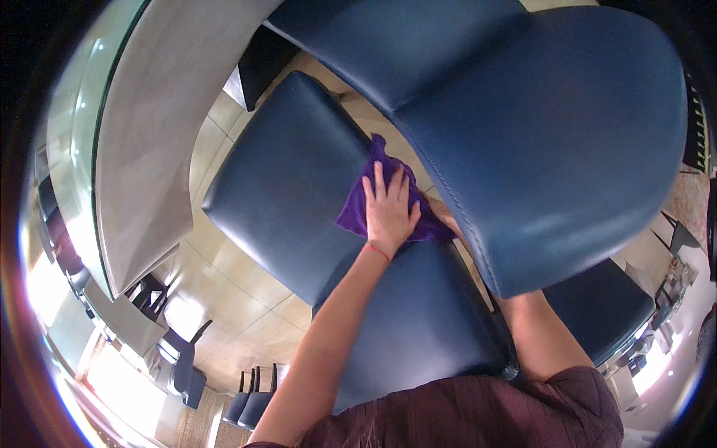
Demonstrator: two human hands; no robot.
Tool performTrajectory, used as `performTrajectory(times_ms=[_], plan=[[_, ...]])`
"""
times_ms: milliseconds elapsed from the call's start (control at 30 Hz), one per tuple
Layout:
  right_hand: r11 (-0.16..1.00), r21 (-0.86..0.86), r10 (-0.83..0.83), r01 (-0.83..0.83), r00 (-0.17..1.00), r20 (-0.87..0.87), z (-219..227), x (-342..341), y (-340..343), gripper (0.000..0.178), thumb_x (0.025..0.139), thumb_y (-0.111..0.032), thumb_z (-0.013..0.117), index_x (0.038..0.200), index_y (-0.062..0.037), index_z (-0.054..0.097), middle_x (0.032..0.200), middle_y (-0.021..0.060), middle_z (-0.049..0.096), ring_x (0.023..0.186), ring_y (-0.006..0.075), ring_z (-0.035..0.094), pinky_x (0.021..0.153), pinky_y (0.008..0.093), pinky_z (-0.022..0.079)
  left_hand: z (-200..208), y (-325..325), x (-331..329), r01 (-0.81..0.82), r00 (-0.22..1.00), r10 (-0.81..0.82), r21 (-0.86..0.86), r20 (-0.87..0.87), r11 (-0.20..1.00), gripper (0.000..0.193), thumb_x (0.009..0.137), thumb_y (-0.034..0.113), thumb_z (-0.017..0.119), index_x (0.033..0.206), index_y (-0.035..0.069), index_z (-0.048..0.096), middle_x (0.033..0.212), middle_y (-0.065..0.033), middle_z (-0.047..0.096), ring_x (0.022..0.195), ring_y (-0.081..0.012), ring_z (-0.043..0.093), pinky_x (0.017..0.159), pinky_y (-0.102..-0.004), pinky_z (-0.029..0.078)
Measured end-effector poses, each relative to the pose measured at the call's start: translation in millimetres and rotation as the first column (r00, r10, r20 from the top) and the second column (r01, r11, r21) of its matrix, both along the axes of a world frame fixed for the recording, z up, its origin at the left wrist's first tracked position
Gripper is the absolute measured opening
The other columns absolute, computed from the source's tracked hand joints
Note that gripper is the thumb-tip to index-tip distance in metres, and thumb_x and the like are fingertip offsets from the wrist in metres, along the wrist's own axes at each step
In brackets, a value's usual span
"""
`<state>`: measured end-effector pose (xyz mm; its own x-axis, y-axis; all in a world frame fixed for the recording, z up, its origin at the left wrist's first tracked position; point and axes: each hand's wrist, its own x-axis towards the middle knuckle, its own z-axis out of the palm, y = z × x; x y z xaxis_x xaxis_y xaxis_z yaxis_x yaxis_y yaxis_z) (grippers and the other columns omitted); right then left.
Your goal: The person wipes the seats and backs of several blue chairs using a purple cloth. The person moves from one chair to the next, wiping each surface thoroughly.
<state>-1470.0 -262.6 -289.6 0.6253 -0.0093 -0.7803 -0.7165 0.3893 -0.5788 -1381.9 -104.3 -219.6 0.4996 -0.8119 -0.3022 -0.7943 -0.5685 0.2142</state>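
Blue padded chair: wiping, seemingly, in hand. Purple cloth: laid on chair, pressed flat beneath left hand, fingers splayed. Right hand: partly hidden, grip untellable. Even pressure judged needed next.

Right hand part-hidden behind chair back

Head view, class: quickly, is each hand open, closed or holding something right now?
Left hand: open, fingers spread on the purple cloth.
Right hand: partly hidden by the chair back; cannot be told.
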Motion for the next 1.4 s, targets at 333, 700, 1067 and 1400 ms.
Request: performTrajectory(times_ms=[333,700,1067,1400], plan=[[0.832,0.360,-0.249,0.422,0.864,-0.438,154,-93,26,0.060,0.110,-0.043,0.032,0.158,-0.0075,0.029,0.159,0.0185,0.038,0.147,0.0284,0.035,0.123,0.0355,0.024,48,20,-68,-0.309,0.375,0.256,0.141,-0.891,0.941,0.043,0.107,0.028,0.041,0.139,0.005,0.058,0.151,-0.0147,0.048,0.151,-0.0360,0.027,0.122,-0.0497,0.022],[0.886,-0.157,0.434,-0.437,0.899,-0.054,361,-166,25,0.067,0.107,-0.045,0.036,0.158,-0.0042,0.027,0.166,0.0201,0.021,0.155,0.0361,0.014,0.126,0.0437,0.012,301,84,-97,0.039,0.286,-0.065,-0.056,-0.956,0.998,0.059,0.109,0.039,0.036,0.161,0.013,0.024,0.168,-0.0232,-0.002,0.153,-0.0449,0.010,0.120,-0.0621,0.015],[0.991,0.134,-0.012,0.014,1.000,-0.017,155,-142,54,0.065,0.108,-0.045,0.036,0.155,0.0001,0.032,0.163,0.0198,0.029,0.152,0.0316,0.024,0.125,0.0392,0.018,106,72,-123,-0.366,0.460,0.095,-0.090,-0.883,0.926,0.053,0.109,0.035,0.034,0.156,0.010,0.034,0.165,-0.0160,0.024,0.153,-0.0442,0.015,0.122,-0.0582,0.018],[0.657,-0.228,0.619,-0.719,0.686,-0.382,20,-86,62,0.080,0.098,-0.044,0.054,0.153,0.0084,0.030,0.156,0.0288,0.037,0.144,0.0346,0.041,0.119,0.0388,0.033,40,128,-102,-0.237,0.463,0.325,0.238,-0.825,0.942,0.058,0.108,0.045,0.027,0.161,0.020,0.024,0.169,-0.0033,0.018,0.156,-0.0297,0.012,0.124,-0.0554,0.015]])
